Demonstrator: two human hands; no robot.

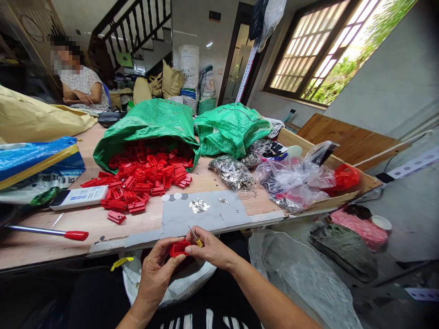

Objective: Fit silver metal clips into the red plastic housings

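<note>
Just off the table's front edge, my left hand is closed around a red plastic part, a small hollow box-like piece. My right hand pinches a thin pointed tool with a yellow handle, its metal tip pointing up and left. The right fingers also touch the red part's side. Beyond my hands, a grey mat bears a pile of small shiny metal pieces and a smaller scatter of them. Many like red parts spill from a green woven sack.
A second green sack, a clear bag of metal pieces and a wooden tray of plastic bags stand right. At left lie a white box and a red-handled lever. An open white bag hangs below my hands. A person sits across.
</note>
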